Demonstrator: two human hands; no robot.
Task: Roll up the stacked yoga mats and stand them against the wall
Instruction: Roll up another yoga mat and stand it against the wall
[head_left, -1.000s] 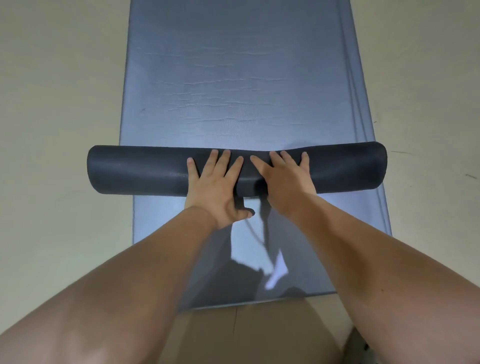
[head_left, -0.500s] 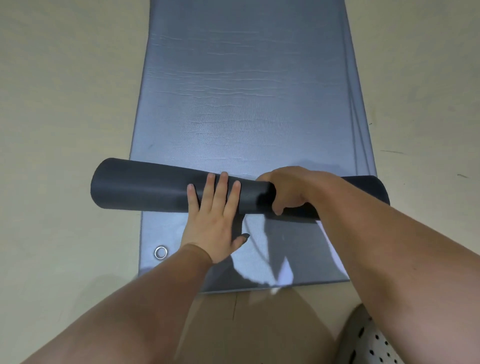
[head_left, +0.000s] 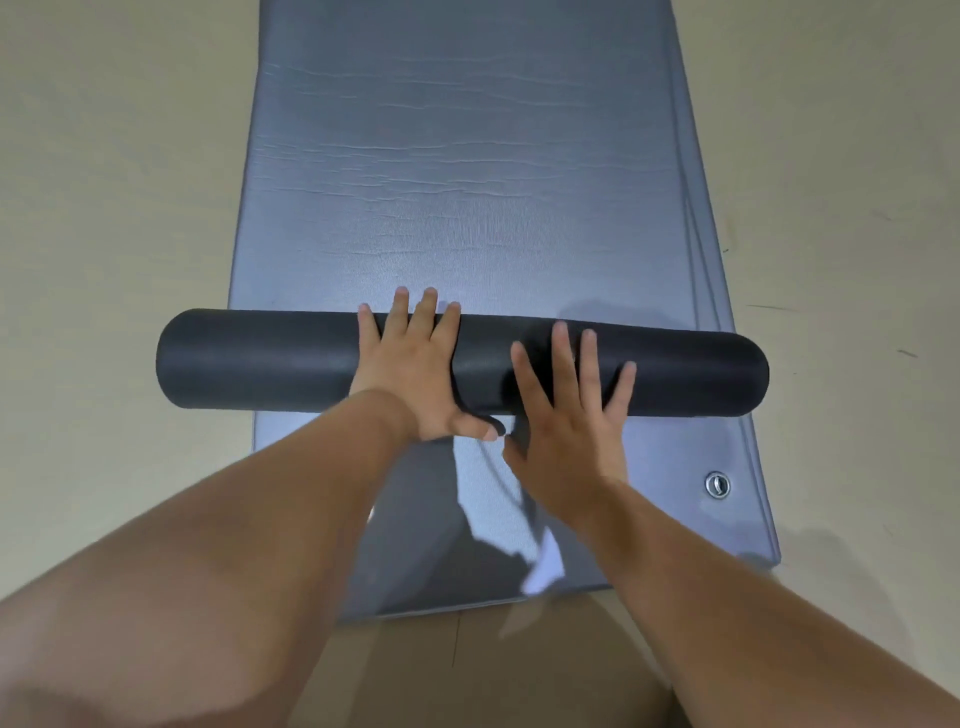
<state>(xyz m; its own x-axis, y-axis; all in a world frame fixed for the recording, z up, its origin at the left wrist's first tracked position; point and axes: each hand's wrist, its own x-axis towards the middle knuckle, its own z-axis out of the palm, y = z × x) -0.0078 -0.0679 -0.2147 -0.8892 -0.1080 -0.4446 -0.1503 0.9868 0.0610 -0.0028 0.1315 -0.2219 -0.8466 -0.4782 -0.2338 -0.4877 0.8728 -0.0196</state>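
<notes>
Head: hands (head_left: 410, 371) (head_left: 569, 415) flat on mat roll (head_left: 260, 358)

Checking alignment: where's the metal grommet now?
Head view, lower right: the metal grommet sits in the flat mat, near its right edge, below the rolled mat, right of the right hand.

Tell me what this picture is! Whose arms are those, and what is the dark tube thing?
There is no machine here, just a person. The camera sits on their head and looks down, so you see their own two arms. On the beige floor lie flat grey-blue yoga mats, stacked. One has a metal eyelet near its corner. The dark tube is a yoga mat roll lying across them. The left hand and right hand rest flat on it with straight fingers. Neither hand has a grip on anything.
</notes>
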